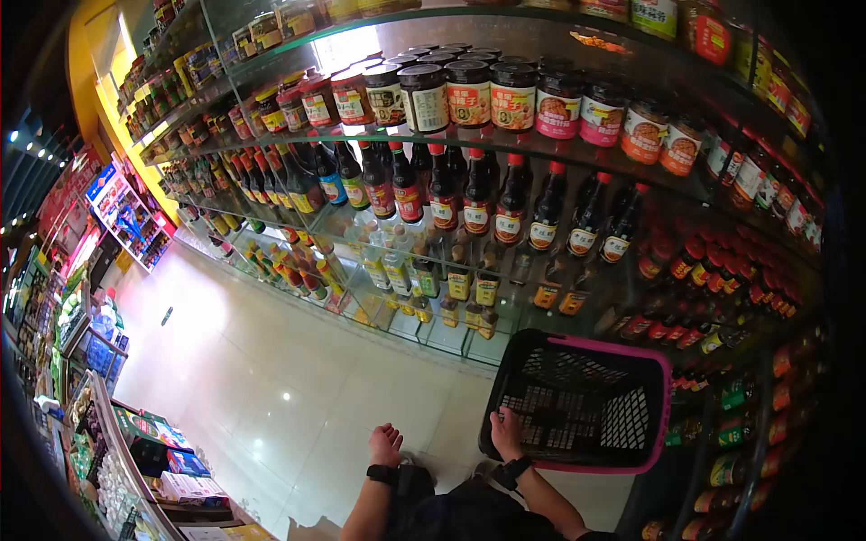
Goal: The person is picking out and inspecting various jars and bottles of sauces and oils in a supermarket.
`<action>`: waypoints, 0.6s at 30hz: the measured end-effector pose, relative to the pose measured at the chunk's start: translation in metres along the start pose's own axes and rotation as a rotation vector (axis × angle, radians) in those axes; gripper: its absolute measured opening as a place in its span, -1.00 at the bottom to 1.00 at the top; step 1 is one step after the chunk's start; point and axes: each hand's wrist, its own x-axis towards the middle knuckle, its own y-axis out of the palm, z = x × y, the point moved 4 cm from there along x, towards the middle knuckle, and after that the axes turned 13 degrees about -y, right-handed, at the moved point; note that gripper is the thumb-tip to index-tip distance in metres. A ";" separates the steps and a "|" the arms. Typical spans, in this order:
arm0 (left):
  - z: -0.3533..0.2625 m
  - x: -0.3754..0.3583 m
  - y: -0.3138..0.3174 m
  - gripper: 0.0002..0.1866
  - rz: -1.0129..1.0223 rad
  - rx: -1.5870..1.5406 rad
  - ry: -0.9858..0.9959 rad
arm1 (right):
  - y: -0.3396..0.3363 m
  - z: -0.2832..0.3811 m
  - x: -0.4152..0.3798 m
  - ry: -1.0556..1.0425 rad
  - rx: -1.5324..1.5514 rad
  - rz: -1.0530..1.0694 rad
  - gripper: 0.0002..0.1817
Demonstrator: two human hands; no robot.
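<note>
My right hand [507,435] is closed at the left side of a black shopping basket [666,388] with a pink rim. The basket has mesh walls, and nothing shows inside it. Exactly which part the fingers grip is hard to make out. My left hand [385,443] is held over the floor, its fingers curled in with nothing visible in them. Both wrists wear dark bands. Dark sauce bottles [510,203] with red caps stand on the glass shelf ahead, beyond both hands.
Above the bottles, a glass shelf [397,137] bears rows of jars [424,97]. Smaller bottles [458,281] stand on lower shelves. More bottles [735,392] fill the racks at right. Boxed goods [185,462] lie on a low stand at left. Pale tile floor [298,379] runs between.
</note>
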 end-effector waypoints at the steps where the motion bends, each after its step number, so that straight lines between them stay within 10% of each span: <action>1: -0.006 0.002 -0.001 -0.51 0.013 -0.002 -0.003 | 0.005 0.000 -0.001 0.045 0.029 0.004 -0.54; 12: -0.136 0.048 0.009 -0.53 0.108 0.074 -0.005 | 0.064 0.026 0.021 0.188 -0.009 -0.151 -0.43; 18: -0.238 0.060 0.009 -0.53 0.169 0.104 0.079 | 0.086 0.141 0.041 -0.092 -0.146 -0.513 -0.47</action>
